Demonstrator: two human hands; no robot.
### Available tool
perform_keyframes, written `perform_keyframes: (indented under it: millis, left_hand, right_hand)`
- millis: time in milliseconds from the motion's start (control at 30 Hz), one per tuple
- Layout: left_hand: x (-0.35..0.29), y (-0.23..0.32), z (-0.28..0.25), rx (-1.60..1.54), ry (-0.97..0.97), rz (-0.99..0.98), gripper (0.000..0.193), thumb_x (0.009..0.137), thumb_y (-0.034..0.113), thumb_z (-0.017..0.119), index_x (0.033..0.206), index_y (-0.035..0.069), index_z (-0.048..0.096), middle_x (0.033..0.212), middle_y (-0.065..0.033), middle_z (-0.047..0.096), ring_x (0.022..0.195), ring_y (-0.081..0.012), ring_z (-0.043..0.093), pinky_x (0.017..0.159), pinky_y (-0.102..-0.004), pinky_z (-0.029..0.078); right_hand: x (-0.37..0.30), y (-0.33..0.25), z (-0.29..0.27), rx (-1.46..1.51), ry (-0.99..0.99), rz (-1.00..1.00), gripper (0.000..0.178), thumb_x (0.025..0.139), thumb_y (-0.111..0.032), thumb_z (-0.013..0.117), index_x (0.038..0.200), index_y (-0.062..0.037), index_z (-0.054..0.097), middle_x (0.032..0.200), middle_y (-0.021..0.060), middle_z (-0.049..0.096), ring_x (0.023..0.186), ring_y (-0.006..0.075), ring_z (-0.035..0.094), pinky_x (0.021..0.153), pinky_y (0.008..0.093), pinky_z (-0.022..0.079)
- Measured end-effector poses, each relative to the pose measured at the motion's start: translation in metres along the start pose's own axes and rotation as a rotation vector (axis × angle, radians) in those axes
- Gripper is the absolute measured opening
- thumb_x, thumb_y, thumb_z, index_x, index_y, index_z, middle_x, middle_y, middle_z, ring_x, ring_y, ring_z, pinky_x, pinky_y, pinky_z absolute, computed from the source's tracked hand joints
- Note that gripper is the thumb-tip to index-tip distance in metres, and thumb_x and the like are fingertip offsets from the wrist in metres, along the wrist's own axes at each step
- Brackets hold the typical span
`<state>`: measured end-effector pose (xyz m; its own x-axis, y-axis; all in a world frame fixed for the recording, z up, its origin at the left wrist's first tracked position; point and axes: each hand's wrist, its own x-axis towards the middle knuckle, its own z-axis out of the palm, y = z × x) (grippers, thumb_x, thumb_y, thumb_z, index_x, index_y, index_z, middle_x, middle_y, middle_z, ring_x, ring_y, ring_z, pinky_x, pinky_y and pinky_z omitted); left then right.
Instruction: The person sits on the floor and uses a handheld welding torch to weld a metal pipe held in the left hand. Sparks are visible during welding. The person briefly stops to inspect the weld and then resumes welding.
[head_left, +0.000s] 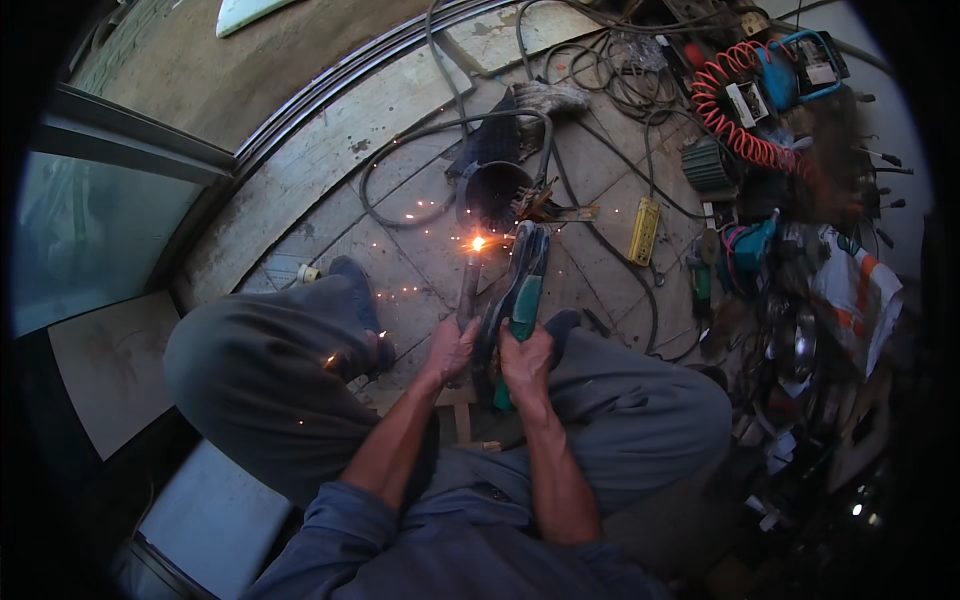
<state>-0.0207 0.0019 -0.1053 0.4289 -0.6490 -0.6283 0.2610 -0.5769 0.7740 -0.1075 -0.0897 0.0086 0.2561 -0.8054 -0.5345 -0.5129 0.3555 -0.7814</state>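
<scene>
I squat over a wooden plank floor (pixel 330 160). My right hand (pixel 525 358) grips the green body of an angle grinder (pixel 522 285), whose front end meets a short metal bar (pixel 468 290) at a bright spark point (pixel 478 243). My left hand (pixel 452 348) holds the near end of that bar. Orange sparks scatter over the planks to the left and onto my left knee (pixel 270 350).
A black bucket (pixel 492 190) and a grey hose (pixel 400 150) lie just beyond the sparks. A yellow power strip (pixel 644 230), a red coiled hose (pixel 725 110), a teal power tool (pixel 750 245) and several hand tools crowd the right. A glass pane (pixel 90 230) stands left.
</scene>
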Motion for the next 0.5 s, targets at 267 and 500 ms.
perform_keyframes:
  millis: [267,500]
  left_hand:
    - [0.003,-0.007,-0.008,-0.111,-0.112,-0.054,0.041,0.101,0.036,0.057,0.087,-0.001,0.066,0.071,-0.0026,0.06,0.067,-0.0117,0.053,0.061,-0.0352,0.045]
    - [-0.008,0.031,-0.015,-0.331,-0.198,-0.148,0.043,0.095,0.043,0.066,0.078,0.004,0.067,0.068,-0.0009,0.06,0.061,-0.0094,0.052,0.055,-0.0268,0.039]
  right_hand:
    - [0.01,0.036,0.003,0.015,0.017,-0.095,0.016,0.092,-0.017,0.072,0.091,-0.0011,0.069,0.071,0.0002,0.063,0.059,0.0078,0.055,0.052,0.0285,0.042]
    - [0.007,0.017,0.001,0.003,0.007,0.013,0.021,0.085,-0.016,0.072,0.088,0.0035,0.064,0.071,0.0137,0.067,0.065,0.0228,0.066,0.062,0.0392,0.05]
